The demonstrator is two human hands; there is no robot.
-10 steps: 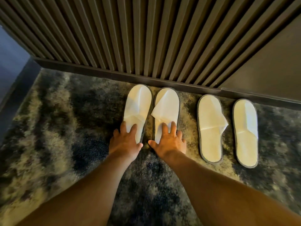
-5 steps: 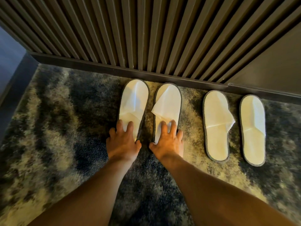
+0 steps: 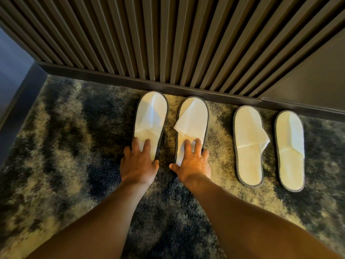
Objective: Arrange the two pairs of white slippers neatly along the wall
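Note:
Two pairs of white slippers with dark edging lie on the carpet, toes toward the slatted wall (image 3: 168, 43). In the left pair, my left hand (image 3: 139, 163) rests flat on the heel of the left slipper (image 3: 151, 116), and my right hand (image 3: 192, 161) rests flat on the heel of the slipper beside it (image 3: 193, 120). Both toes sit close to the dark baseboard (image 3: 112, 79). The right pair lies apart from my hands: one slipper (image 3: 248, 146) with its upper flap spilling over its right side, and the far right slipper (image 3: 290, 150).
A mottled dark blue and beige carpet (image 3: 65, 146) covers the floor. A blue-grey wall (image 3: 11, 68) closes the left side at a corner. A plain dark panel (image 3: 308, 81) stands at the upper right.
Both hands have pushed the left pair of slippers forward, closer to the baseboard. The right pair has not moved on the carpet.

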